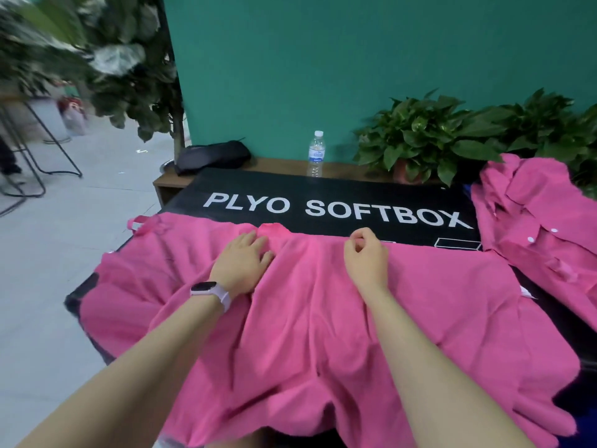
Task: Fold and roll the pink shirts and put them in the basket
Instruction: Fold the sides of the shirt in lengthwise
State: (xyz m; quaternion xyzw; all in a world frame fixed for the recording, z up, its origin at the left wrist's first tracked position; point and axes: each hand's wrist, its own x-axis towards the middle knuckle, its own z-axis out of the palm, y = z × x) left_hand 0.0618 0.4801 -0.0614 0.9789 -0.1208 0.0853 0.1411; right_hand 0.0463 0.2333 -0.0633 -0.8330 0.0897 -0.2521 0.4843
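A pink shirt of soft, matte woven cloth is spread wide across the near half of the tabletop, its surface broken by long loose folds and ridges that run from the far edge toward the viewer. Its near hem hangs over the front edge in rounded scallops, and a sleeve end with a cuff is seen at the far left corner. The tabletop is covered in smooth black material printed with large white block letters, "PLYO SOFTBOX".

The left hand is laid palm down on the cloth near its far edge, the fingers held straight and pressed together, flat against the fabric. A pale-strapped watch with a dark rectangular face is worn on that wrist. The right hand is held just beside it, to the right, with its fingers curled inward; a small ridge of the fabric appears to be pinched at the far edge.

A second pink shirt, crumpled and showing white round buttons, is heaped at the right side of the tabletop, well apart from the hands. Behind, a clear ribbed plastic water bottle, a black pouch and leafy potted plants are lined along a wooden ledge against a teal wall.
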